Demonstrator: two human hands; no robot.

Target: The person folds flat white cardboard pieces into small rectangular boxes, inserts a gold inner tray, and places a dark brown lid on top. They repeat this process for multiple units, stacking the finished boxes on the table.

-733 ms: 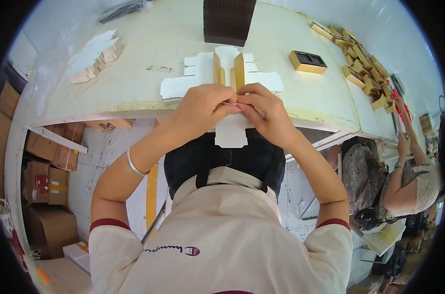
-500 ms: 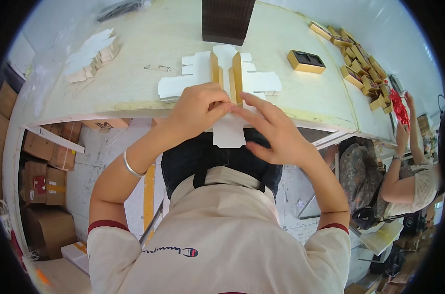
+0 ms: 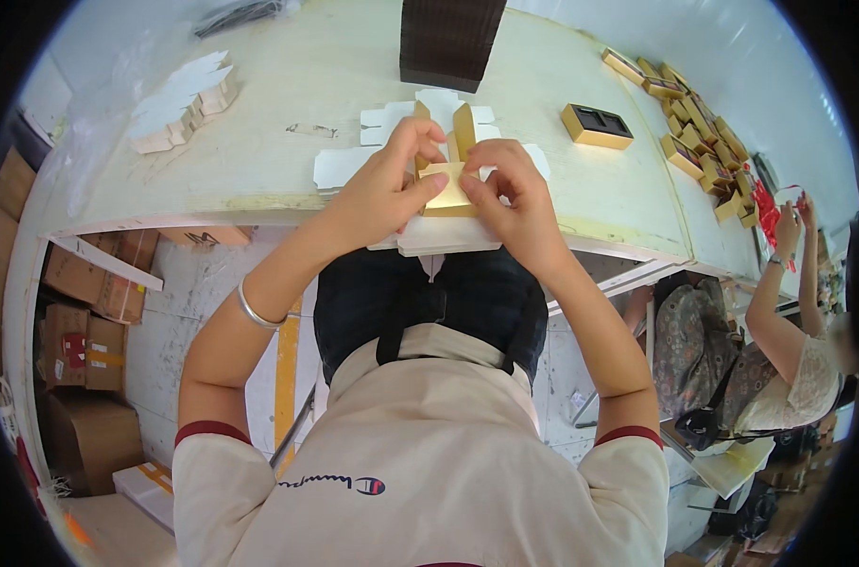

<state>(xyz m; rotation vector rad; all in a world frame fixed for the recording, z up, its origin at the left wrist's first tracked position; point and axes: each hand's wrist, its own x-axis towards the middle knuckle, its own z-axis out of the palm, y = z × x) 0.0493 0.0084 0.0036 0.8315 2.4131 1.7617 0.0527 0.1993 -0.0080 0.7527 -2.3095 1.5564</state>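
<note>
A partly folded box [image 3: 453,194], white inside and gold outside, lies on a stack of flat white box blanks [image 3: 340,168] at the table's near edge. Its near flap is turned up and over, showing the gold face, and two gold side walls stand upright beyond it. My left hand [image 3: 392,184] is closed on the left end of this flap, thumb pressed on the gold. At the right end, my right hand [image 3: 516,194] pinches the flap's corner with curled fingers. Parts of the box's inside are hidden behind my hands.
A tall dark brown stack [image 3: 450,42] stands just beyond the box. To the right sits a finished gold box with a black insert [image 3: 597,126]; several gold boxes [image 3: 699,142] are piled farther off. White blanks [image 3: 184,104] lie at left. A co-worker [image 3: 789,359] handles red material.
The near flap, which hung flat over the table edge, is now folded up with its gold side showing. Both hands have shifted to grip its two ends.
</note>
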